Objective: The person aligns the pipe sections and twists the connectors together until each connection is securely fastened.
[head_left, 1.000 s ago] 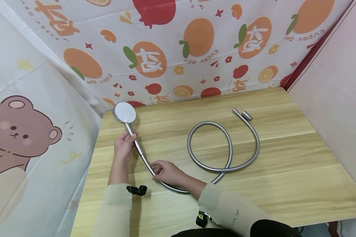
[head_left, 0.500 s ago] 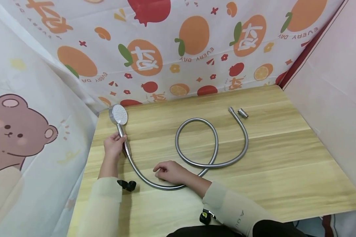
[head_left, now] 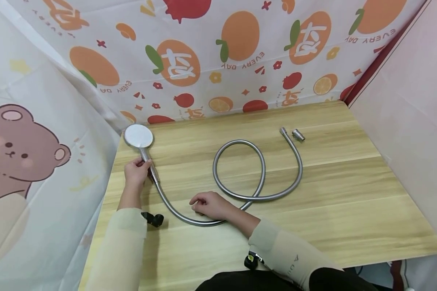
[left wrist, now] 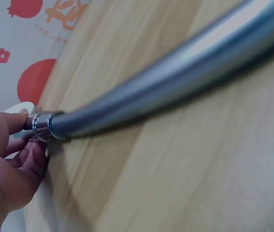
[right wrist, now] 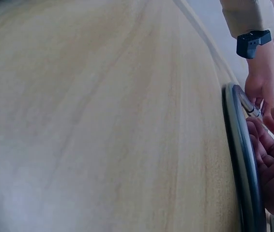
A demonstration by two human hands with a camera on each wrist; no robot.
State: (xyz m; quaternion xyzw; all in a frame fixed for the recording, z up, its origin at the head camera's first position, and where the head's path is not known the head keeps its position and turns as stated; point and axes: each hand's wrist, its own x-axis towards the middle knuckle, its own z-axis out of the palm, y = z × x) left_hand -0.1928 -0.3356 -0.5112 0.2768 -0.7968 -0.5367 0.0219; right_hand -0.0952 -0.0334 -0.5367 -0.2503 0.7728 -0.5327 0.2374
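Gripping the shower (head_left: 138,136) near the tabletop's (head_left: 331,234) far-left corner, my left hand (head_left: 136,171) works alone: my right hand (head_left: 213,205) has released the hose (head_left: 204,223).

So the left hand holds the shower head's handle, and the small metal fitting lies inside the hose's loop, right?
Not quite: the head view shows the small metal fitting outside the loop, beside the hose's free end. The left hand does hold the handle.

fruit-print cloth (head_left: 204,48): "EVERY DAY", upside down, repeated | right sleeve (head_left: 291,250): "A", following letters unclear
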